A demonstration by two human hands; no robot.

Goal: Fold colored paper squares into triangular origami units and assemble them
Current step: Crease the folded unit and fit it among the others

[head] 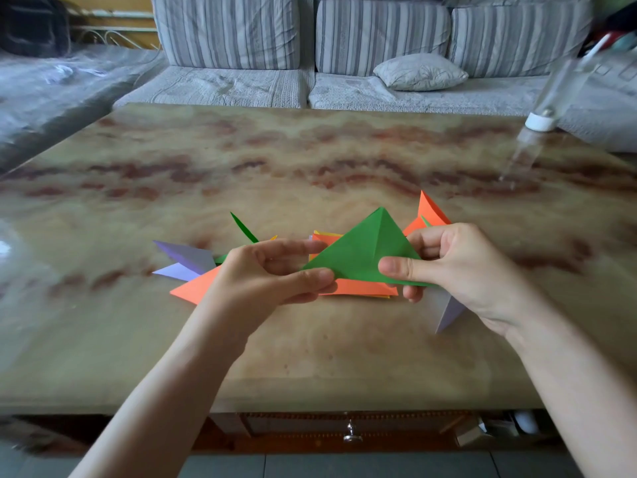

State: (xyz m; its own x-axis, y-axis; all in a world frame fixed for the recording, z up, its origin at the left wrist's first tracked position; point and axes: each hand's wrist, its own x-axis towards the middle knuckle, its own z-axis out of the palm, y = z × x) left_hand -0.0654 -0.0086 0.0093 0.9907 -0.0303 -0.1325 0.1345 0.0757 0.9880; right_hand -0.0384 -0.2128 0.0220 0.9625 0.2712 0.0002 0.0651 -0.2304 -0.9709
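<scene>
Now green triangle (pixel 362 251) pinched between both hands' fingers (pixel 396 267).

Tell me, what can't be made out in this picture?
Head view:
- Orange paper stack: sheet count hidden under the green triangle and the left hand.
- Purple piece: mostly behind the right hand.
- Clear bottle: blurred, contents unreadable.
- Things under the table: dark and blurred.

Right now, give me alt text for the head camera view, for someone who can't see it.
Two hands hold a folded green paper triangle above a marbled tabletop, the left hand pinching its left corner and the right hand its right edge. Folded orange pieces and purple pieces lie on the tabletop beneath and around it; a striped grey sofa stands behind.
</scene>
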